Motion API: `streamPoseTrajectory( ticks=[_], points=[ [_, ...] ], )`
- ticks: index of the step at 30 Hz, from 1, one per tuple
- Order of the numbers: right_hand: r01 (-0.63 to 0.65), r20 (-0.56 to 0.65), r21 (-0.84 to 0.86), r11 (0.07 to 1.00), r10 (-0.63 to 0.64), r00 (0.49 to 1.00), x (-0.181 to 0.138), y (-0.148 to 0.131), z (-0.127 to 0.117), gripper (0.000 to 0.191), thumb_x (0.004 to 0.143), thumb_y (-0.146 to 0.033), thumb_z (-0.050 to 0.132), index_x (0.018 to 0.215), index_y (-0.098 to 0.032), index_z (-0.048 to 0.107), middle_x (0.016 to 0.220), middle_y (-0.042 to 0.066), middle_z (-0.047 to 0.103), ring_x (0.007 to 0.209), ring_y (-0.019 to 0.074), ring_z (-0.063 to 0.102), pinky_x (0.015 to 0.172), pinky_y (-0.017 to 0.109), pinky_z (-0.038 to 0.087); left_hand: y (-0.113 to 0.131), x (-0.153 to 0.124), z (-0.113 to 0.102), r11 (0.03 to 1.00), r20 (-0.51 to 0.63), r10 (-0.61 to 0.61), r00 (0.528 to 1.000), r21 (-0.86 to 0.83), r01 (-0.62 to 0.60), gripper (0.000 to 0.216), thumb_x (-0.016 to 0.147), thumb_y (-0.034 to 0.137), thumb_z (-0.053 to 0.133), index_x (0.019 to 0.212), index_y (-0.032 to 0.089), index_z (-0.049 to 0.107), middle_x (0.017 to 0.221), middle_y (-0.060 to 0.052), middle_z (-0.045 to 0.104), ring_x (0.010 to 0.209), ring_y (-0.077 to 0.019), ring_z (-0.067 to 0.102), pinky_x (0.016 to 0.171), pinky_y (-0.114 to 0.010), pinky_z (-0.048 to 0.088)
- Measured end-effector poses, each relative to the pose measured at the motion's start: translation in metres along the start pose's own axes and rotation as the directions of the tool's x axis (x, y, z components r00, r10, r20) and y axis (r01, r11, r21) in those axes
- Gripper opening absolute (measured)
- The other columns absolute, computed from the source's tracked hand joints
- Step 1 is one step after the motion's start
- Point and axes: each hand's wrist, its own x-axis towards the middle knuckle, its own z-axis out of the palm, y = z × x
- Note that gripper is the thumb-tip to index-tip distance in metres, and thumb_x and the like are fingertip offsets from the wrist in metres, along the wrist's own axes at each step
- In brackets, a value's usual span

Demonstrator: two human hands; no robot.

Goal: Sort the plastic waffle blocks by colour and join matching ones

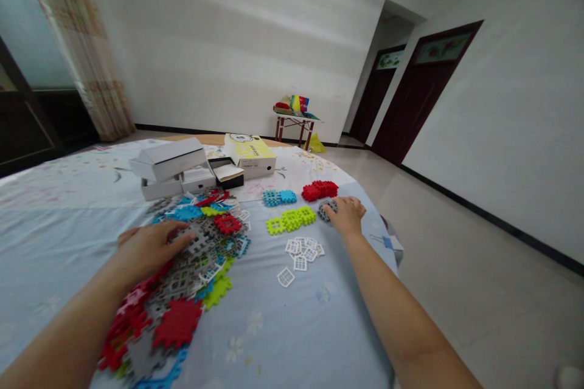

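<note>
My left hand (148,252) is over a mixed heap of plastic interlocking building tiles, its thumb and forefinger closed on a grey interlocking tile (196,238). Red tiles (179,323), green tiles (218,292) and blue tiles lie in the same heap. At the table's right side, my right hand (349,214) closes around grey interlocking tiles (326,210), its far fingers partly hidden. Nearby are a red tile group (320,190), a light-blue group (279,197) and a row of lime-green tiles (291,220). White lattice window pieces (303,249) lie loosely in front.
White boxes (171,161), an open black box (228,173) and a yellow-and-white box (250,155) stand behind the heap. A pale-blue cloth (274,328) covers the table, whose right edge runs beside my right forearm. A small table (296,117) stands by the far wall.
</note>
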Motion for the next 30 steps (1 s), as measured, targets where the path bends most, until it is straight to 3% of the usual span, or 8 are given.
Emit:
streamPoseTrajectory(
  ticks=[7, 15, 24, 28, 30],
  points=[
    [0.203, -0.049, 0.172, 0.964, -0.198, 0.979, -0.012, -0.036, -0.006, 0.025, 0.079, -0.031, 0.05, 0.096, -0.019, 0.064, 0.101, 0.008, 0.064, 0.107, 0.0251, 0.039, 0.092, 0.039, 0.022, 0.007, -0.007, -0.001, 0.999, 0.02, -0.008, 1.0, 0.046, 0.008, 0.076, 0.06, 0.071, 0.045, 0.114, 0.02, 0.058, 0.112, -0.011, 0.061, 0.105, -0.0306, 0.051, 0.089, -0.038, 0.033],
    [0.394, 0.006, 0.373, 0.84, -0.427, 0.904, -0.033, -0.09, -0.015, 0.021, 0.08, -0.03, 0.051, 0.092, -0.02, 0.065, 0.093, 0.006, 0.065, 0.099, 0.0222, 0.048, 0.088, 0.036, 0.029, 0.005, -0.012, 0.003, 0.996, 0.041, -0.006, 0.999, 0.093, 0.002, 0.083, 0.051, 0.07, 0.052, 0.119, 0.023, 0.054, 0.121, -0.013, 0.054, 0.112, -0.0353, 0.044, 0.093, -0.046, 0.029],
    [0.47, -0.013, 0.471, 0.747, -0.526, 0.85, -0.048, -0.11, -0.021, 0.018, 0.079, -0.027, 0.053, 0.09, -0.019, 0.065, 0.09, 0.006, 0.065, 0.098, 0.0217, 0.049, 0.089, 0.038, 0.031, 0.004, -0.013, -0.004, 0.993, 0.054, 0.03, 0.998, 0.116, -0.036, 0.07, 0.06, 0.059, 0.051, 0.119, 0.021, 0.054, 0.12, -0.011, 0.056, 0.112, -0.0321, 0.046, 0.091, -0.042, 0.032],
    [0.467, -0.025, 0.6, 0.649, -0.569, 0.822, -0.057, -0.126, -0.031, 0.021, 0.079, -0.028, 0.054, 0.096, -0.018, 0.063, 0.095, 0.007, 0.064, 0.097, 0.0202, 0.05, 0.089, 0.036, 0.035, 0.018, -0.02, -0.011, 0.994, 0.015, 0.106, 0.994, 0.021, -0.106, 0.068, 0.064, 0.057, 0.05, 0.124, 0.024, 0.047, 0.122, -0.007, 0.054, 0.113, -0.0281, 0.045, 0.093, -0.041, 0.031],
    [0.402, 0.014, 0.699, 0.591, -0.574, 0.819, -0.062, -0.135, -0.034, 0.027, 0.079, -0.031, 0.054, 0.102, -0.018, 0.06, 0.098, 0.007, 0.063, 0.095, 0.0189, 0.053, 0.085, 0.034, 0.039, 0.03, -0.023, -0.01, 0.984, -0.024, 0.176, 0.984, -0.018, -0.177, 0.066, 0.066, 0.054, 0.051, 0.125, 0.024, 0.044, 0.123, -0.006, 0.053, 0.113, -0.0264, 0.045, 0.094, -0.039, 0.031]
  ],
)
